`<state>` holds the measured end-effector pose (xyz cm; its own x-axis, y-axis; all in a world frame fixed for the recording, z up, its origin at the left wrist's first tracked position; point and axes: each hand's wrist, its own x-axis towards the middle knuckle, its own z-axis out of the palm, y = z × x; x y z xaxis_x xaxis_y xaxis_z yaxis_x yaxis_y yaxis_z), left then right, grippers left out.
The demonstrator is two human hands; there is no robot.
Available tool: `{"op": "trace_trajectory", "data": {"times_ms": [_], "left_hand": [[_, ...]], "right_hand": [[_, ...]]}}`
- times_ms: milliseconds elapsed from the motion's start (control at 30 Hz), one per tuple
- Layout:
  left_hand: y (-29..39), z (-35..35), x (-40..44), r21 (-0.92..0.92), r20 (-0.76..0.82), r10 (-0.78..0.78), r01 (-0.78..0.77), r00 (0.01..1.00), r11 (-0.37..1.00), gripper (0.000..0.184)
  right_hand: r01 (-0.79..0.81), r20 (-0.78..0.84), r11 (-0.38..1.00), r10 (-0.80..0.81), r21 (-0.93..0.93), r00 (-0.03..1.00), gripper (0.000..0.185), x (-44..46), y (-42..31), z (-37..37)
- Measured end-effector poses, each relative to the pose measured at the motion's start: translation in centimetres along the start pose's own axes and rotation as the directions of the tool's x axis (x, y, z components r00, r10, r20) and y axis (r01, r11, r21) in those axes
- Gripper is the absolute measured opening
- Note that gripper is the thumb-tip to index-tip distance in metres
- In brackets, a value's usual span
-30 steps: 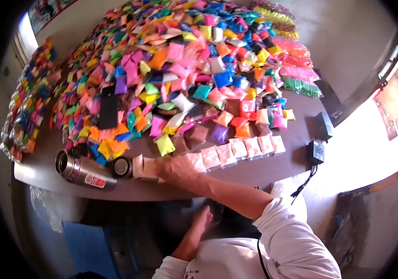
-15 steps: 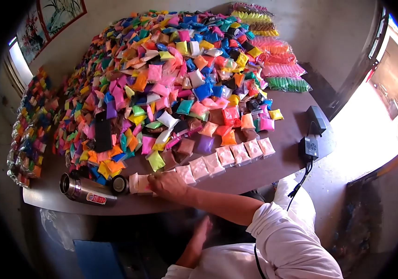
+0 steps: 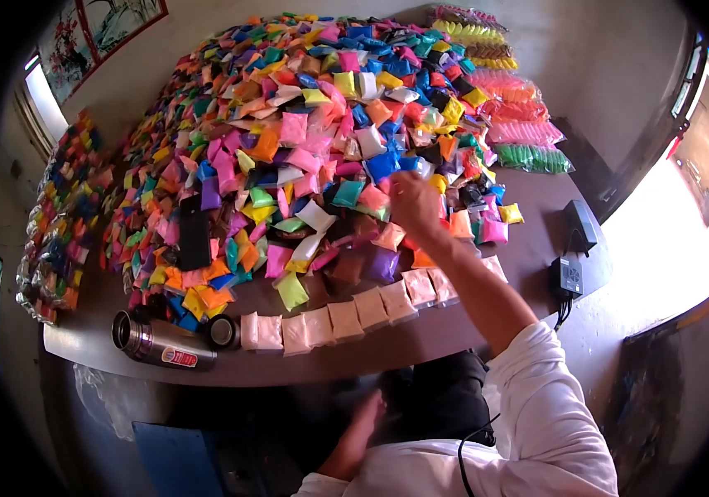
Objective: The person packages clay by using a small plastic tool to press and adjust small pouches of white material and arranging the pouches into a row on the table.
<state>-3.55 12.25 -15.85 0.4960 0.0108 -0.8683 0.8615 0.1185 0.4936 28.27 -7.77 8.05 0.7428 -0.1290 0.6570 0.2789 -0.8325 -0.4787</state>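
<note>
My right hand [image 3: 414,201] is over the front right part of a big heap of colourful small packets [image 3: 288,157], beside a blue packet [image 3: 383,164]. Its fingers are bent together, and what they hold, if anything, is hidden. A row of pale peach packets [image 3: 344,320] lies side by side along the table's front edge, partly covered by my right forearm at its right end. My left hand [image 3: 371,407] rests low by my lap, below the table edge, its fingers blurred and dark.
An open steel flask [image 3: 156,341] lies on its side at the front left, next to a round black lid [image 3: 223,331]. A black phone [image 3: 194,234] lies on the heap. Black adapters [image 3: 567,277] sit at the right edge, and bagged strips [image 3: 528,132] at the back right.
My right hand has left the left part of the peach row and moved up and right to the heap. The peach packets it covered now show. My left hand stays low.
</note>
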Motion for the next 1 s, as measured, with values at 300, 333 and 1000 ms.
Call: {"op": "trace_trajectory", "data": {"times_ms": [300, 333, 1000], "left_hand": [[-0.5, -0.9, 0.4, -0.02, 0.021, -0.009, 0.009, 1.0, 1.0, 0.034], [-0.6, -1.2, 0.5, -0.02, 0.026, 0.008, -0.007, 1.0, 1.0, 0.034], [-2.1, -1.4, 2.7, 0.053, -0.049, 0.001, 0.002, 0.999, 0.999, 0.034]], "right_hand": [[-0.028, -0.096, 0.973, 0.006, -0.229, 0.995, 0.015, 7.3, 6.7, -0.7], [-0.026, -0.047, 0.969, 0.015, -0.245, 0.999, 0.018, 7.6, 6.7, -0.5], [-0.289, 0.056, 0.945, 0.283, 0.157, 0.957, 0.021, 8.6, 10.7, -3.5]]}}
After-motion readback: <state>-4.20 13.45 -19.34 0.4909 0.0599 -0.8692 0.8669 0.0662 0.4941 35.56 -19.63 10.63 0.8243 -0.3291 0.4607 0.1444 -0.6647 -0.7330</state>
